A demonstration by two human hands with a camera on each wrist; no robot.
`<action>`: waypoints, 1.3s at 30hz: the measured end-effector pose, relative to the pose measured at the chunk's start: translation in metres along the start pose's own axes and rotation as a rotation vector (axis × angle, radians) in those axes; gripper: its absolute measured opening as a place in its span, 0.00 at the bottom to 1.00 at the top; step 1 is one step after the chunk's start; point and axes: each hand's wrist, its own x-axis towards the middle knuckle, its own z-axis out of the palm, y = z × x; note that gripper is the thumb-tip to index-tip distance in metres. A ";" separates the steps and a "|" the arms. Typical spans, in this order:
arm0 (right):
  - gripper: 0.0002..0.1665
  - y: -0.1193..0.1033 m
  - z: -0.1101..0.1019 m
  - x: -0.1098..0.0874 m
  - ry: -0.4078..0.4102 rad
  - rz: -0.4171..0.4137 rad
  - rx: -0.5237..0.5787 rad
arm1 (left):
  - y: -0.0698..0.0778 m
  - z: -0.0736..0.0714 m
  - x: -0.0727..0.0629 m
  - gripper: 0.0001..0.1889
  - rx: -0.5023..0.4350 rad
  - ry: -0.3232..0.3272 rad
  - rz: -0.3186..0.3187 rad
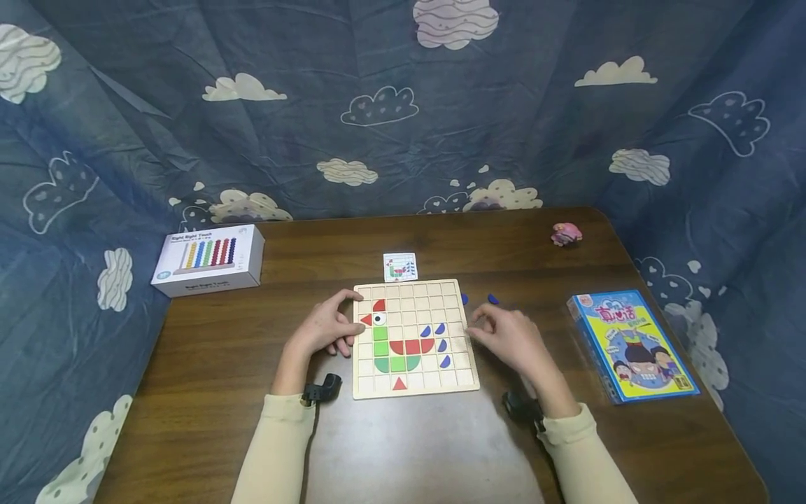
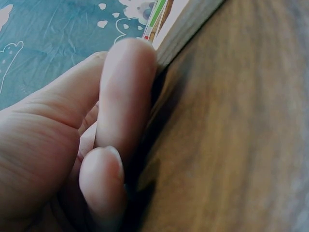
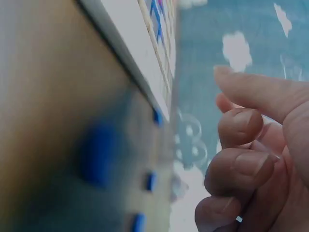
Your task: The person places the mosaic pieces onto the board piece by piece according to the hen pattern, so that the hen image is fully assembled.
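A light wooden grid board (image 1: 453, 385) lies on the table. On it, red, green and blue pieces and an eye tile (image 1: 380, 319) form a bird-like figure. Several blue leaf-shaped pieces (image 1: 440, 328) sit at the figure's right. My left hand (image 1: 321, 325) rests its thumb and index finger, spread apart, on the board's left edge. By the right edge hovers my right hand (image 1: 510, 336), fingers loosely bent, with nothing visible in them. Loose blue pieces (image 1: 493, 299) lie past that edge; the right wrist view shows a blurred blue piece (image 3: 99, 154) nearer the camera.
A small pattern card (image 1: 400, 267) lies just behind the board. At the left back stands a white box (image 1: 210, 259). To the right are a blue and yellow box (image 1: 636, 346) and a small pink object (image 1: 567, 234). A patterned curtain (image 1: 378, 56) surrounds the table.
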 end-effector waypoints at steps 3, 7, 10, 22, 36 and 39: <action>0.16 0.013 -0.013 0.030 0.009 -0.005 -0.053 | -0.001 -0.001 -0.001 0.33 -0.001 0.018 0.001; 0.25 0.026 -0.013 0.062 -0.115 0.003 -0.106 | -0.003 0.001 0.000 0.33 0.002 0.005 -0.006; 0.28 0.029 -0.008 0.073 -0.181 0.014 -0.111 | -0.003 0.002 0.000 0.33 -0.004 -0.009 0.001; 0.17 0.031 -0.002 0.069 -0.086 -0.024 -0.186 | 0.001 0.001 0.000 0.33 -0.010 -0.003 0.014; 0.09 0.034 -0.002 0.057 -0.057 -0.054 -0.171 | 0.000 0.001 0.000 0.33 -0.007 0.005 0.003; 0.09 0.030 -0.003 0.053 -0.040 -0.056 -0.154 | 0.000 0.000 0.000 0.33 -0.004 0.004 0.004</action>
